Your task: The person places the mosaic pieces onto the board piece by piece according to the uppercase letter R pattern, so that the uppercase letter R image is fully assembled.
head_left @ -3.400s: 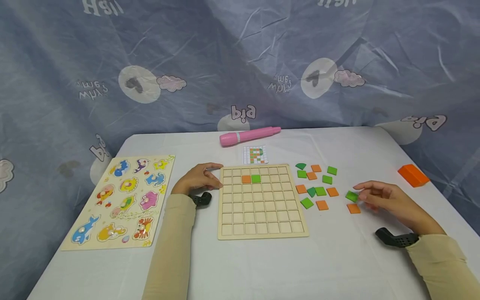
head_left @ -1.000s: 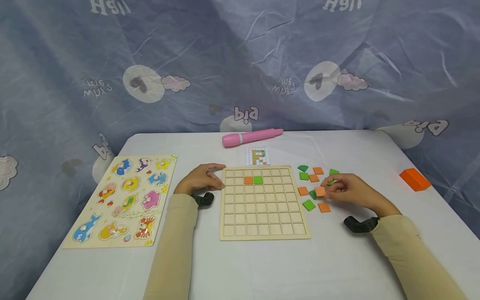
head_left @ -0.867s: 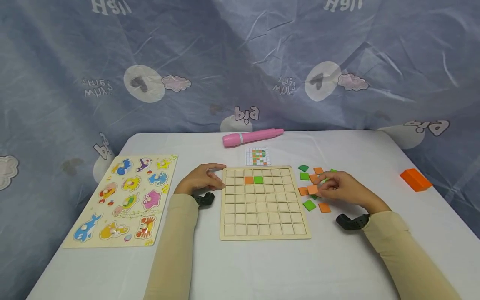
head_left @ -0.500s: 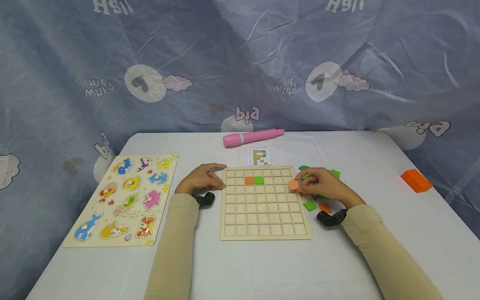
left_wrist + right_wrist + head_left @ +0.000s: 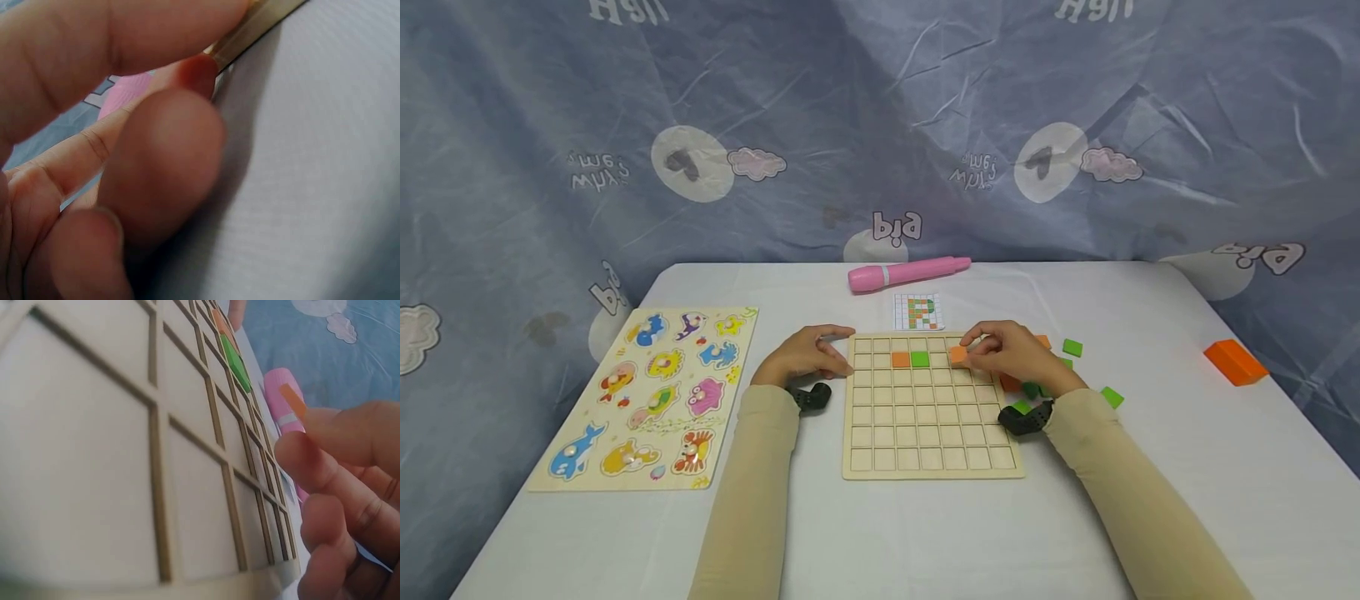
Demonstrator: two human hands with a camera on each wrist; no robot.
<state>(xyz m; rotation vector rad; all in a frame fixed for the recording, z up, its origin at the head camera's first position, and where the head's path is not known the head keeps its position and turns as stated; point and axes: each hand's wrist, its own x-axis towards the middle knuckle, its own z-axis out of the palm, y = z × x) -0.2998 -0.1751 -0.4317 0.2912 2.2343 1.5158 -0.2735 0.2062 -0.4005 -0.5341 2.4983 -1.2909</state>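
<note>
In the head view, my right hand pinches an orange square tile between thumb and fingertips, above the upper right part of the wooden grid board. The right wrist view shows the pinched tile edge-on, raised off the grid. An orange tile and a green tile sit side by side in the second row of cells. My left hand rests at the board's upper left edge, fingertips touching it. Up close, its fingers meet the board's edge.
Loose green tiles and orange ones lie right of the board, partly behind my right hand. A pattern card and a pink pen-shaped object lie beyond it. A sea-animal puzzle is at left, an orange block at far right.
My right hand has picked up an orange tile from the right side of the table and carried it left, over the board. My left hand has stayed at the board's edge.
</note>
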